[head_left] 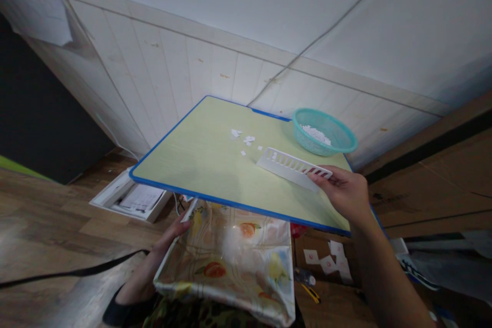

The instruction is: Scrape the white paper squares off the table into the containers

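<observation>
My right hand (pixel 347 192) grips one end of a white slotted plastic strip (pixel 282 170), thumb on top, holding it over the yellow-green tabletop (pixel 200 159). Small white pieces (pixel 249 140) lie scattered on the table beyond the strip's far end. At the back right, a turquoise plastic basket (pixel 325 148) contains a heap of white bits (pixel 315 135). My left hand (pixel 179 226) is closed on the upper left rim of a shallow tray covered in fruit-printed cloth (pixel 246 259). That tray sits low, just under the table's front edge, with a pale, blurry patch in its middle.
A blue rim (pixel 230 201) edges the table, and a panelled white wall (pixel 172 66) stands behind it. On the floor are a white box with papers (pixel 140 199), white cards (pixel 328 264) and a yellow cutter knife (pixel 311 293). Large cardboard boxes (pixel 434 179) stand at right.
</observation>
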{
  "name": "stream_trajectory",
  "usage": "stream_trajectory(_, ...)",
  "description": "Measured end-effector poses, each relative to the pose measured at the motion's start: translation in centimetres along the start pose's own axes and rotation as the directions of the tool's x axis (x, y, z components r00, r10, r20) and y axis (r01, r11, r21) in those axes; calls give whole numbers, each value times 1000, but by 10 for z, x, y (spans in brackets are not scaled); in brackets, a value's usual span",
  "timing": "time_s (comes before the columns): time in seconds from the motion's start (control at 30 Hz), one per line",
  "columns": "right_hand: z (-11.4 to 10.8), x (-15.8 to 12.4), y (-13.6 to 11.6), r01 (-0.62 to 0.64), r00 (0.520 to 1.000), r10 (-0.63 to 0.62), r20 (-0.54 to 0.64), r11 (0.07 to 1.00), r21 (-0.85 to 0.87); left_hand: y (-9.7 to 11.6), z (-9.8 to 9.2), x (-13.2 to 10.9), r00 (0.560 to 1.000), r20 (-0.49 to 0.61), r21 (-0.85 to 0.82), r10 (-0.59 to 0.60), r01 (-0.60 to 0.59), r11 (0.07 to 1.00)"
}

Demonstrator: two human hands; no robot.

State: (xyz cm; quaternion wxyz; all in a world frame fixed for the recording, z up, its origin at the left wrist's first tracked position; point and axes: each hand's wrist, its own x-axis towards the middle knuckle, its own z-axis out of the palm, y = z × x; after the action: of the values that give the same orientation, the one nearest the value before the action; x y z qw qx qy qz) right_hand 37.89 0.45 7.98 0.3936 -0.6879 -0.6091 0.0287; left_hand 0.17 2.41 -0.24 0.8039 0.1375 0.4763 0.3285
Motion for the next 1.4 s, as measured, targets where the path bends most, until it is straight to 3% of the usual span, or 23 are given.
stream_trajectory(0.17,-8,-4,9,7,998,-7,-62,1000,-7,-2,-3,3,999,52,7,-13,12,1000)
stream_trajectory(0.33,-14,-4,18,2,1000,-3,-20,998,-55,-1,0,1,996,57,0,-62,62,998)
stream_trajectory(0.5,-13,-3,13,9,996,-8,-90,1000,17,0,0,-1,995,78,-1,-67,67,998)
stream_trajectory(0.7,-11,-6,0,44,999,-44,4,998,-48,-1,0,2,998,50,16,-39,38,999)
stream_trajectory(0.9,-16,-7,3,59,997,-62,-45,996,-61,-2,2,2,999,33,22,-27,26,999)
stream_trajectory(1.03,-18,-4,2,60,998,-59,13,996,-66,-1,5,1,999,2,31,-40,40,999)
stream_trajectory(1.2,-25,-3,4,26,1000,-26,-12,998,-59,-3,3,1,999,30,21,-13,13,1000)
stream_trajectory(1.4,-18,-3,4,32,999,-32,-6,999,-34,-4,2,3,999,54,16,-5,4,1000)
